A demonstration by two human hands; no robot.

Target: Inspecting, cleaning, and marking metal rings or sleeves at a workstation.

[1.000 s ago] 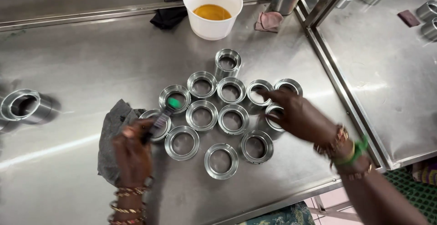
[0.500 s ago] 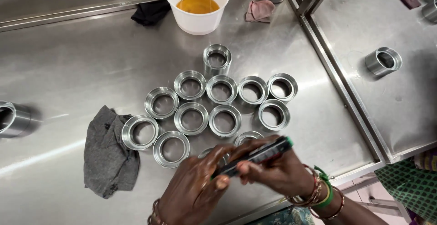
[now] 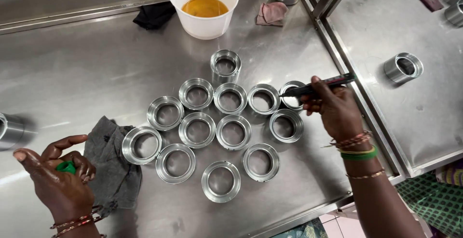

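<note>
Several short metal rings (image 3: 233, 132) stand in a cluster on a steel table (image 3: 91, 74). My right hand (image 3: 335, 108) holds a dark marker pen (image 3: 320, 85) with its tip at the rightmost ring (image 3: 291, 93) of the back row. My left hand (image 3: 60, 178) rests at the front left, fingers curled around a small green pen cap (image 3: 65, 166), beside a grey cloth (image 3: 113, 168) that lies under the edge of one ring (image 3: 141, 144).
A white bucket of yellow liquid (image 3: 205, 6) stands at the back, flanked by a black rag (image 3: 154, 15) and a pink rag (image 3: 271, 12). A second steel table (image 3: 386, 31) at right carries another ring (image 3: 403, 67). One metal part (image 3: 8, 131) sits at far left.
My hands were together uncapping the pen near the front edge. Now the right hand has carried the pen to the back-right ring and the left has drawn away left with the cap.
</note>
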